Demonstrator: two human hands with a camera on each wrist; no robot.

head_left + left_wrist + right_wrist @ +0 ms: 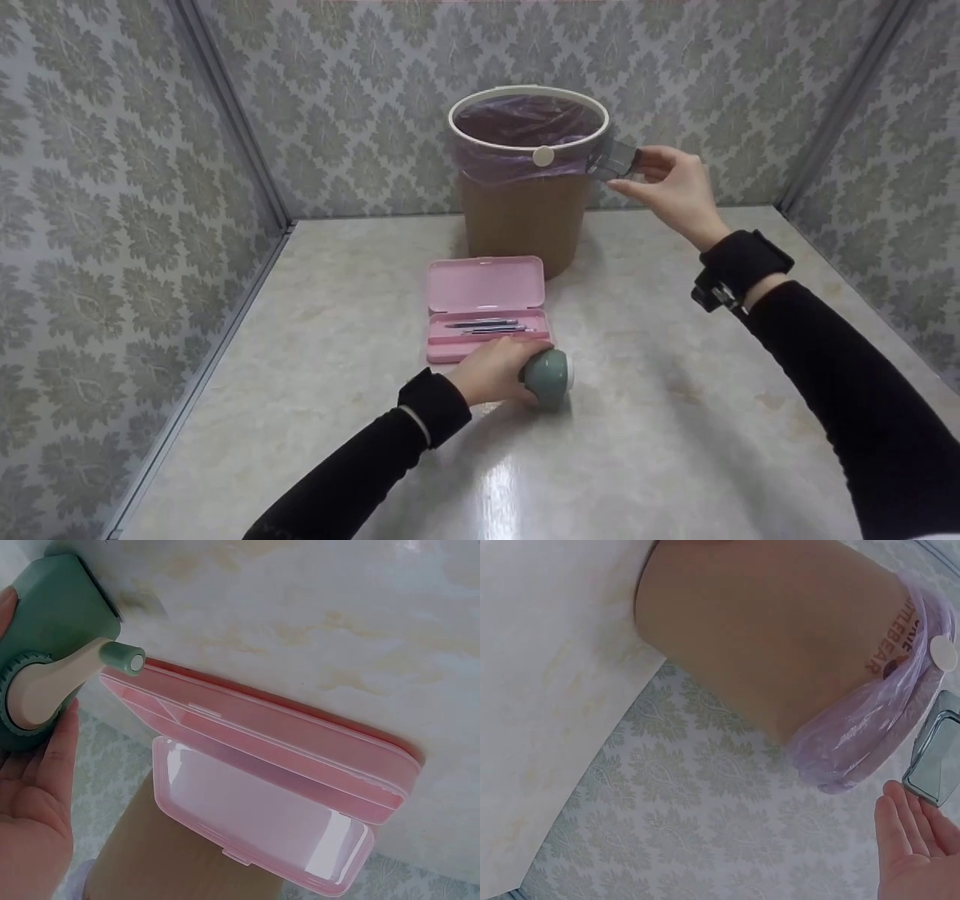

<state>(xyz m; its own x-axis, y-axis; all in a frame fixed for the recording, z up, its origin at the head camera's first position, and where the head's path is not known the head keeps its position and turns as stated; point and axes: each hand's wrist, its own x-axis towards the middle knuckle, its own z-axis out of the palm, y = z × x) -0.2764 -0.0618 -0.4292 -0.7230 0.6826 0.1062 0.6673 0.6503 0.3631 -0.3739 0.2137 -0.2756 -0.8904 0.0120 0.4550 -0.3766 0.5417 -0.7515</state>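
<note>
My left hand grips a green crank pencil sharpener low over the table, beside the front of the pencil case. Its cream crank arm with a green knob shows in the left wrist view. Up at the bin's right rim, my right hand pinches a clear grey plastic shavings drawer between thumb and fingers. The drawer appears tilted beside the lilac bag; whether anything is in it I cannot tell. The brown waste bin has a cream rim and a purple liner.
A pink pencil case lies with its lid up in front of the bin, several pens or pencils inside. The marbled table meets patterned walls at the back and both sides.
</note>
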